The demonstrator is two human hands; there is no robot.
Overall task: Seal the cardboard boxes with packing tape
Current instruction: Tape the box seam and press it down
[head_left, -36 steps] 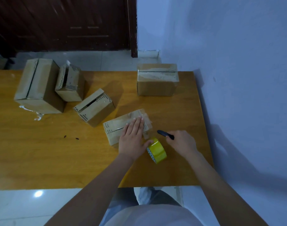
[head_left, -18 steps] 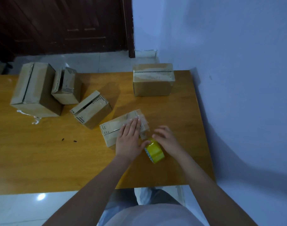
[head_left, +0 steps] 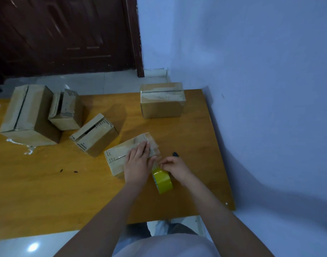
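A small flat cardboard box (head_left: 116,157) lies on the wooden table (head_left: 47,186), with clear tape over its top. My left hand (head_left: 138,165) presses flat on the box's right half, fingers straight. A yellow tape roll (head_left: 163,181) stands on edge just right of that hand, and a clear strip runs from it up to the box. My right hand (head_left: 174,166) has its fingers curled and pinches that strip just above the roll. A black cutter (head_left: 175,154) lies on the table beyond my right hand.
Three more boxes sit at the left: a large one (head_left: 27,115), a small one (head_left: 66,110) leaning on it and a slotted one (head_left: 96,135). A taped box (head_left: 162,102) stands at the far right. A blue wall (head_left: 261,108) borders the table's right edge.
My right hand has put down the black cutter and moved left to the tape strip above the roll. My left hand has stayed flat on the box.
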